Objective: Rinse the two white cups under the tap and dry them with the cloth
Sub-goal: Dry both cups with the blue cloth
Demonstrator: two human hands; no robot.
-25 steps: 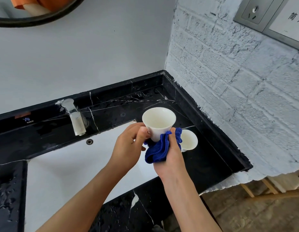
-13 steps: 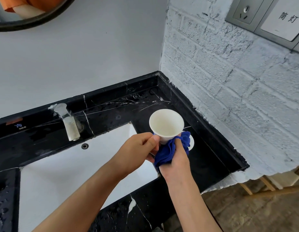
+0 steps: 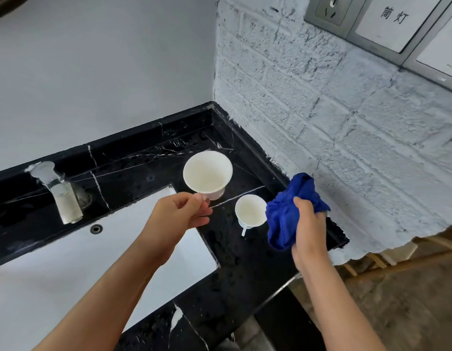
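Risk of dropping: the left hand (image 3: 178, 214) holds the larger white flared ceramic cup (image 3: 207, 173) only near its small base, with thumb and fingers pinched closed on it. I judge that a wet base could slip from such a small grip, and the cup would fall on the black marble counter with white veins (image 3: 144, 171).

Risk of knocking: the right hand (image 3: 308, 224) is closed around the crumpled blue cloth (image 3: 288, 209), and the cloth hangs just beside the smaller white ceramic cup (image 3: 250, 210). If the hand swings to the left, I think the cloth may push this cup over.

Risk of a wet stand: the counter shows water drops around the smaller cup. A dried cup put down there may become wet again underneath.

Held cup, position: it is in the air above the counter corner, to the right of the white rectangular basin (image 3: 68, 262), with the mouth turned toward the camera.

Held cup, look: plain white inside, wide rim, narrow foot. I see no water inside it, but I cannot tell whether it is fully dry.

Standing cup, position: upright on the counter, between the two hands, apart from the held cup.

Standing cup, look: white, smaller in view, with a thin white handle (image 3: 244, 230) pointing toward the person.

Tap: the short metal tap (image 3: 60, 191) stands left of the cups; no running water is visible.

Cloth and held cup: they are apart, not touching.
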